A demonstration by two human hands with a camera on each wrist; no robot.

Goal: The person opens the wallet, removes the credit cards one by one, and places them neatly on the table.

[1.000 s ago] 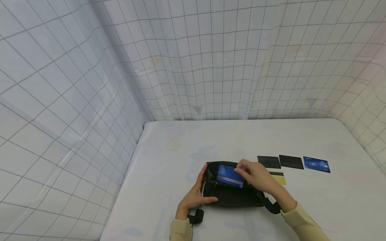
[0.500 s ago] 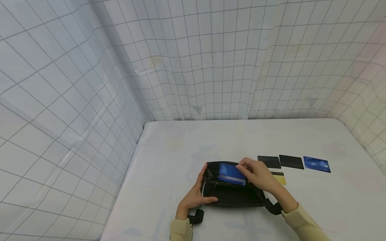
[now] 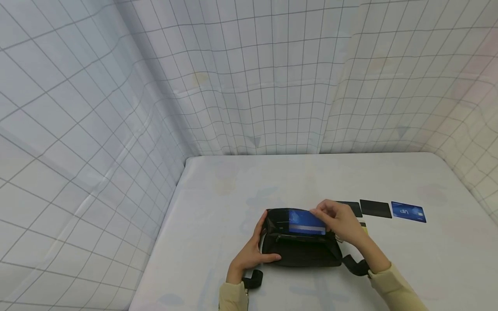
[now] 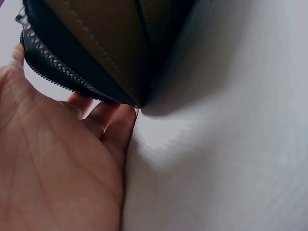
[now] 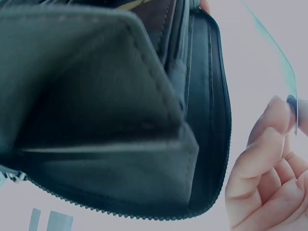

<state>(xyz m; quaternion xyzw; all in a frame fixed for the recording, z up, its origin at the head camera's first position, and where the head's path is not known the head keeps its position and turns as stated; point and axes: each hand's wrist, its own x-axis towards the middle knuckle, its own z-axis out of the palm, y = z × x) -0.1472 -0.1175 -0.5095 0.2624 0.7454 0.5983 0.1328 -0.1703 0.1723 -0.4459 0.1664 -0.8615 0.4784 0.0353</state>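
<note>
A black zip wallet (image 3: 299, 257) lies spread open on the table. My left hand (image 3: 250, 252) grips its left end, thumb along the near side and fingers at the far side. In the left wrist view the fingers (image 4: 118, 122) bend behind the zipped edge. My right hand (image 3: 344, 222) pinches a blue bank card (image 3: 306, 221) with a pale stripe by its right end, over the wallet's far half. The right wrist view shows the card (image 5: 276, 48) nearly edge-on between thumb and fingers, apart from the wallet's gaping pockets (image 5: 96, 96).
To the right lie a black card (image 3: 375, 208), a blue card (image 3: 408, 211), a dark card (image 3: 355, 208) and a yellow card (image 3: 365, 229), the last two partly hidden by my right hand. White grid-patterned curtains (image 3: 253, 86) enclose the white table (image 3: 218, 185).
My right hand has moved right and slightly away with the blue bank card, which now lies flatter in view over the wallet. The left hand and wallet stay put.
</note>
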